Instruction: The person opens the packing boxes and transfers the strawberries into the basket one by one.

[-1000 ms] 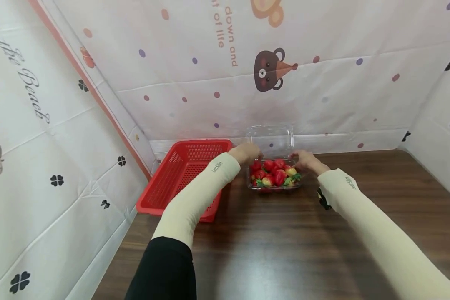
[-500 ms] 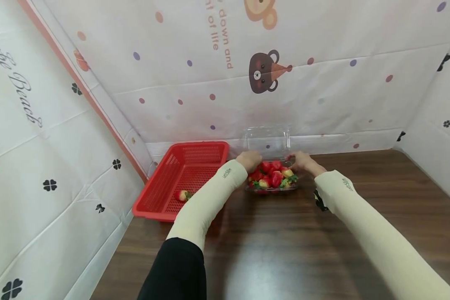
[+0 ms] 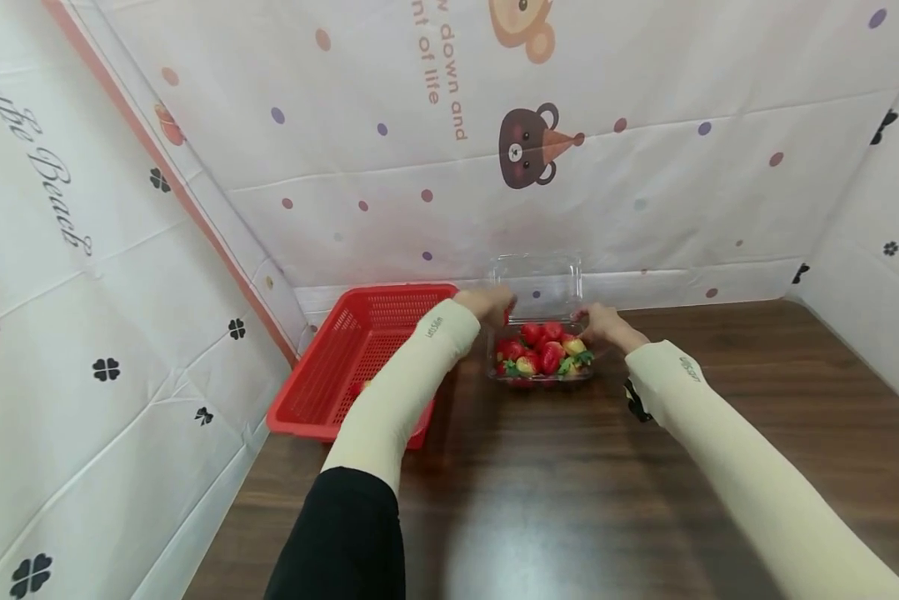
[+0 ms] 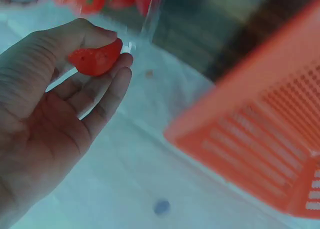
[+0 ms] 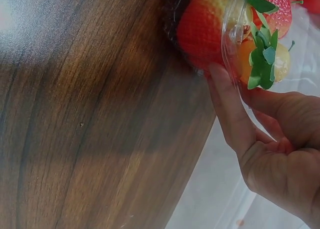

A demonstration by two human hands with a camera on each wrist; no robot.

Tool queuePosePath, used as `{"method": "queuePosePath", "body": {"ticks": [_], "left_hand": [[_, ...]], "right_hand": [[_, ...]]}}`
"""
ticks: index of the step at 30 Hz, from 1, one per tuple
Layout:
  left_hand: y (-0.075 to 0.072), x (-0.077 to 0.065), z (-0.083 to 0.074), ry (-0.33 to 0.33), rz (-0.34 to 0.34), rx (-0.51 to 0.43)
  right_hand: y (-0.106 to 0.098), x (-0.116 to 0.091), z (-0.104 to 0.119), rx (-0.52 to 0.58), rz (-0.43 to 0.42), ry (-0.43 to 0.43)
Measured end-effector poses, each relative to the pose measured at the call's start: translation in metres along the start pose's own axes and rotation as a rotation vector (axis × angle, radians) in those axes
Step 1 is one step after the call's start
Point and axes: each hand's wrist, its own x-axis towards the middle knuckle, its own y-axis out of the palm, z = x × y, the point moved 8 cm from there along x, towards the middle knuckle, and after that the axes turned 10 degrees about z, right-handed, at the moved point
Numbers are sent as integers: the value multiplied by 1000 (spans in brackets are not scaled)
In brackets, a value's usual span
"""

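Observation:
My left hand [image 3: 486, 305] is above the gap between the red basket and the clear plastic box, pinching a strawberry [image 4: 97, 58] between thumb and fingertips. Open at the back, the box [image 3: 539, 380] has its clear lid [image 3: 536, 275] standing up against the wall. Several red and pale strawberries [image 3: 550, 357] with green leaves fill it. At its right side my right hand [image 3: 606, 325] holds the box's rim, thumb inside and fingers along the outer wall, as the right wrist view shows. One strawberry [image 3: 362, 387] lies in the basket, mostly hidden behind the left sleeve.
The red plastic basket [image 3: 296, 427] stands left of the box, partly covered by the left forearm. Both sit on a dark wooden table [image 3: 539, 492], near a back wall of printed white cloth [image 3: 344, 242]. Similar cloth hangs on the left and right.
Half a second ago my left hand was over the box; it has since lifted away to the left with a strawberry. My right hand stays on the box's right rim.

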Motion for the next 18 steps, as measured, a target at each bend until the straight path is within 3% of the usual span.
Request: {"method": "queuePosePath", "body": {"ticks": [5,10,13,18], "left_hand": [[-19,-22,48,-49,-36,-202],[-23,-57,101,-224,-34,-280],[-13,-73,131,-358,-28,-309],[28,-84,161,-508,-31,-499]], "right_hand": [[1,4,-2,13,-2,12],[-1,5,-2,-3,19,16],[-3,3,0,-25,21,12],[-4,1,-1,4,49,27]]}}
